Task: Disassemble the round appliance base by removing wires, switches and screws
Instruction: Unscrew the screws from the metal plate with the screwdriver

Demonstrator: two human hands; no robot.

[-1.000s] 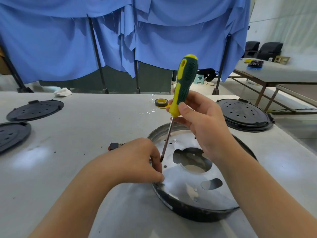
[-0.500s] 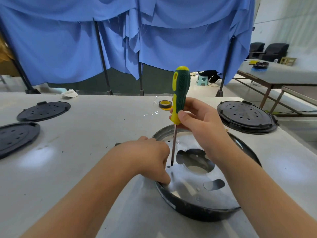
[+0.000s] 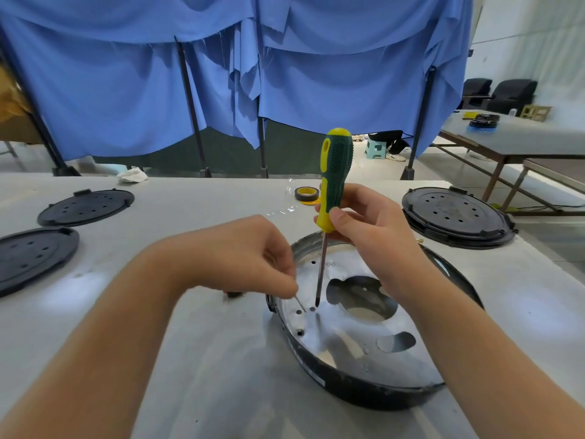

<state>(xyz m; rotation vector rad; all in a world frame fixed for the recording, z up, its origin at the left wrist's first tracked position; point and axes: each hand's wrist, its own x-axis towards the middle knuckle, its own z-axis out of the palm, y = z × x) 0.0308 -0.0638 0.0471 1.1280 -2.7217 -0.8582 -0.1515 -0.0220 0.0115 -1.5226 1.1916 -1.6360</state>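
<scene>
On the table (image 3: pixel 190 359) the round base (image 3: pixel 364 369) looked stiff and light, best steadied by its black rim, while the right hand (image 3: pixel 373 236) gripped the screwdriver (image 3: pixel 332 198) upright and the left hand (image 3: pixel 253 255) pinched a thin, slippery screw (image 3: pixel 300 304) above its hole

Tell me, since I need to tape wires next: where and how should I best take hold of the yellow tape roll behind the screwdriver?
Probably by its outer rim, coming from above. The tape roll lies flat on the table, hole facing up, so thumb and finger can pinch opposite sides of the ring. Its right edge sits behind the screwdriver held upright by the right hand, so the left side is freer.
</scene>
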